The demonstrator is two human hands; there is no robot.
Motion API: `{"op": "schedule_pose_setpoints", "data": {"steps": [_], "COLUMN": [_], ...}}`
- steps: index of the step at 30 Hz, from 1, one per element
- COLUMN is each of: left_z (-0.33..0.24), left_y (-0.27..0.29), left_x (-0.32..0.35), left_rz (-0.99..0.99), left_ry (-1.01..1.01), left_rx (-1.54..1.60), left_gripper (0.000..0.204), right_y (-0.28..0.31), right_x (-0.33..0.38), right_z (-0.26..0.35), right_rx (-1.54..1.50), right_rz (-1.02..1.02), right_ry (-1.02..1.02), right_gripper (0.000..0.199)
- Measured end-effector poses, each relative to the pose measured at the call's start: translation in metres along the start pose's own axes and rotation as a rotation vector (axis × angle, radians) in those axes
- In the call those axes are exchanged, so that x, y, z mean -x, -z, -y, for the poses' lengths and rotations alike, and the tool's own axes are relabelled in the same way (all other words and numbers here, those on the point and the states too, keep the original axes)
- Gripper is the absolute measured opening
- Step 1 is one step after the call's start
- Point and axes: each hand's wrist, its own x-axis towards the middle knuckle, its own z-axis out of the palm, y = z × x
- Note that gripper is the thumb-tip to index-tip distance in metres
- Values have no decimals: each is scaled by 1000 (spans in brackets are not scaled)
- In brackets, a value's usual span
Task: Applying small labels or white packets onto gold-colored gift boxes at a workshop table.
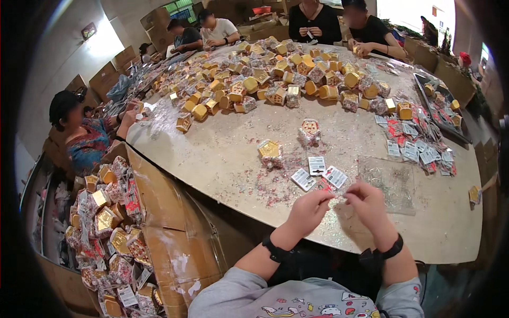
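Note:
Over the near edge of the table, my left hand (310,212) and my right hand (368,206) face each other with thumbs and fingertips pinched. Something small and thin seems to lie between the fingertips, too fine to make out. Just beyond them are white printed tags, one upright-looking tag (316,165), a left tag (303,179) and a right tag (335,176), with a bit of red showing among them. Two glittery house-shaped ornaments stand farther off: one with a gold base up (271,153), another with a patterned front (309,132). A clear plastic bag (389,183) of thin, wiry pieces lies beside my right hand.
A large heap of gold and glitter ornaments (275,74) covers the far table. Red and white tags (419,143) pile up at right, near a dark tray (442,108). A cardboard box (175,228) of ornaments stands at left. Several co-workers sit around the table.

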Motion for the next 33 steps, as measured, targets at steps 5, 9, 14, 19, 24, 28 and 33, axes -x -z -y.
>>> {"op": "schedule_pose_setpoints", "data": {"steps": [5, 9, 14, 19, 24, 28, 33], "left_z": [-6, -9, -8, -8, -8, -7, -8], "left_y": [-5, -6, -8, -9, -10, -4, -5], "left_x": [-1, -3, -3, -1, -2, -1, -1], "left_rz": [108, 135, 167, 195, 139, 185, 179], "left_ry": [-32, -76, -76, 3, -90, -55, -31], "left_rx": [-100, -118, -2, 72, 62, -12, 16], "left_gripper": [24, 25, 28, 29, 29, 27, 27], "right_y": [-3, 2, -1, -5, -12, -14, -17], "right_x": [6, 8, 14, 18, 23, 26, 25], "right_z": [-9, -9, -8, -12, -18, -8, -22], "right_rx": [-47, -8, 52, -97, -251, -31, -151], "right_rz": [-88, -47, -11, -21, 8, -59, -146], "right_ry": [301, 348, 393, 225, 139, 293, 184], "right_gripper": [13, 11, 10, 11, 10, 11, 10]}}
